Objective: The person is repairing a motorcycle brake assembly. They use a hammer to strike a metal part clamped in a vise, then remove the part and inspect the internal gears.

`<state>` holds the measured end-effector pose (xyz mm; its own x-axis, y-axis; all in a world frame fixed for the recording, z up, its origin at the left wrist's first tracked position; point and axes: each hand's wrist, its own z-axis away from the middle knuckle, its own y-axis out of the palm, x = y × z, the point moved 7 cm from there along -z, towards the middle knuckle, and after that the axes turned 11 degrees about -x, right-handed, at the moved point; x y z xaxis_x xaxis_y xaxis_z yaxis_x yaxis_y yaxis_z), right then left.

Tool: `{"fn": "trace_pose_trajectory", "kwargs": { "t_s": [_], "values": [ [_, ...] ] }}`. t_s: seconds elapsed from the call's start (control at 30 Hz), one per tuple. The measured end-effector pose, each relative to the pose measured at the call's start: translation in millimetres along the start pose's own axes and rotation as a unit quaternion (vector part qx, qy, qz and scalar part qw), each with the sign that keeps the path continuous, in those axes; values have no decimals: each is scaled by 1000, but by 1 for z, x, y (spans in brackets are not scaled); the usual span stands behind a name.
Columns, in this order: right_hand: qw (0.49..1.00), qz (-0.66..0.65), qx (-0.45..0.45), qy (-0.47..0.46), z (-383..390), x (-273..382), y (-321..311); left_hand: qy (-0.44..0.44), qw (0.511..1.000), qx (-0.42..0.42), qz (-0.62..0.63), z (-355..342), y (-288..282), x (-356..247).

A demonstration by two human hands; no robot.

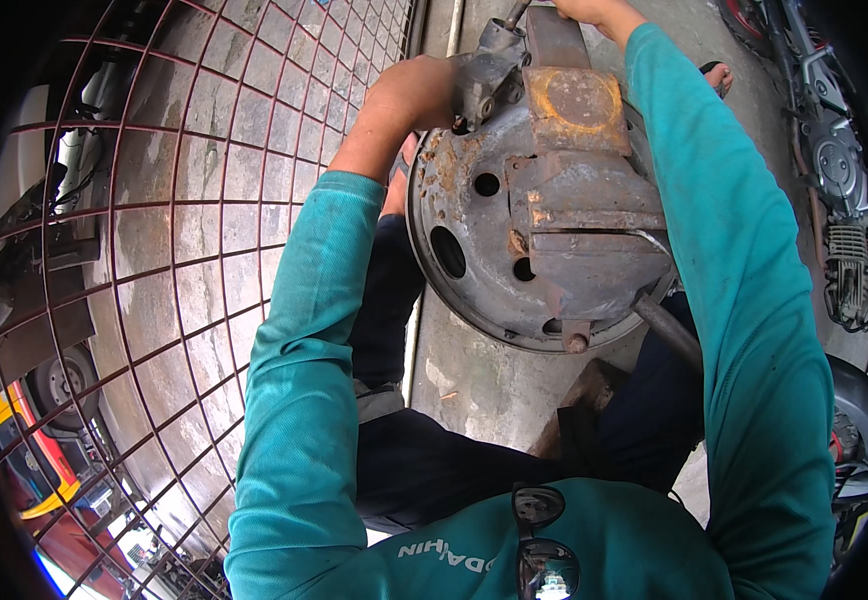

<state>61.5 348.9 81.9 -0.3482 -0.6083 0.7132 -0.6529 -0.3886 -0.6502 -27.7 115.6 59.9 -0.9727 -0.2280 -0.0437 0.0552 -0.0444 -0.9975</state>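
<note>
A rusty bench vise sits on top of an old steel wheel rim. At the vise's far left end, my left hand is closed around a grey cast-metal part with bolt holes; its fingers are partly hidden behind the part. A dark metal rod rises from the part's upper end and runs out of the picture. My right hand is at the top edge beyond the vise, its fingers curled and partly cut off. What it grips lies out of view.
The vise's handle bar sticks out toward my right leg. A red wire-mesh fence runs along the left, with a red and yellow vehicle beyond it. Motorcycle engine parts line the right side. Under the rim lies concrete floor.
</note>
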Motion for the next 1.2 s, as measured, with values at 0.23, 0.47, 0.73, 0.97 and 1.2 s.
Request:
{"fn": "trace_pose_trajectory", "kwargs": {
  "t_s": [0.23, 0.47, 0.73, 0.97, 1.2],
  "values": [
    [991, 128, -34, 14, -8, -4, -4, 0, 1000, 4, 3, -3, 0, 0],
    [998, -36, 2, 51, 4, 5, 6, -14, 1000, 10, 12, 4, 1, 4],
    [991, 127, -22, -42, -6, 3, 5, -7, 1000, 10, 16, -1, -1, -1],
    [993, -22, 25, 116, 4, 6, 8, -10, 1000, 3, 2, 7, 0, 5],
    [988, 152, 4, 13, -13, -19, 3, -20, 1000, 10, 10, 3, -6, 0]
  ]
}}
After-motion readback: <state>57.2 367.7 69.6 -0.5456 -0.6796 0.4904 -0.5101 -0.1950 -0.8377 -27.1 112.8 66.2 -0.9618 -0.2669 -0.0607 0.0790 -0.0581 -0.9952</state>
